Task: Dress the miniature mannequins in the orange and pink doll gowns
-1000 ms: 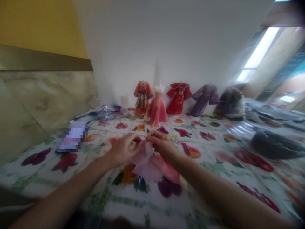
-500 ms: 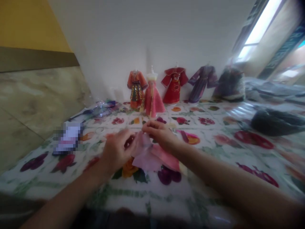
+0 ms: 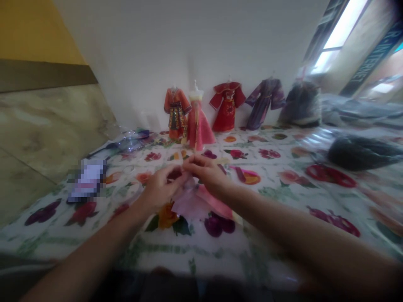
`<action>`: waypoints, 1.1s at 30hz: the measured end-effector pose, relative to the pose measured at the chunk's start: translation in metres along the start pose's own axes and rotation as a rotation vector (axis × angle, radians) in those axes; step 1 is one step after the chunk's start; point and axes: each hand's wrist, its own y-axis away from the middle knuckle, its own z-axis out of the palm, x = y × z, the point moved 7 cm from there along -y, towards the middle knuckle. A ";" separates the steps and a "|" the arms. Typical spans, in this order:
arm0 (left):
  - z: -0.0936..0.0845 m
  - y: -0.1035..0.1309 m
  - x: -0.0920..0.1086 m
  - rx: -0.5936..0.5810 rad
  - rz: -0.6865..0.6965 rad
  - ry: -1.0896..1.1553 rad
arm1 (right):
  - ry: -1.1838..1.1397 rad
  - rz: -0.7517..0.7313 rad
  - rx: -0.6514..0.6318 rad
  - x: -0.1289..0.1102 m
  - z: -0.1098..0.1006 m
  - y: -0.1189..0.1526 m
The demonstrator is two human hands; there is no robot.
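Observation:
My left hand and my right hand meet near the middle of the table, with fingertips pinched close together. Between them is the upper part of a small pink cloth garment, pale and sheer in front. Its coral-pink part spreads out below my right wrist. Both hands are closed on the cloth's top edge; my fingers cover that spot, and any small item there is hidden. The garment's lower edge lies over the flowered tablecloth.
Doll-size outfits on stands line the wall: an orange robe, a pink dress, a red robe and a purple robe. A blurred-out phone-like object lies left. A dark plastic-wrapped bundle sits right.
My left hand has moved in to meet my right hand and its fingers have closed on the cloth's top. The whole view has shifted slightly.

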 end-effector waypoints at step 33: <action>-0.022 0.000 0.007 -0.045 0.058 -0.038 | 0.471 -0.317 -0.002 -0.013 -0.001 -0.002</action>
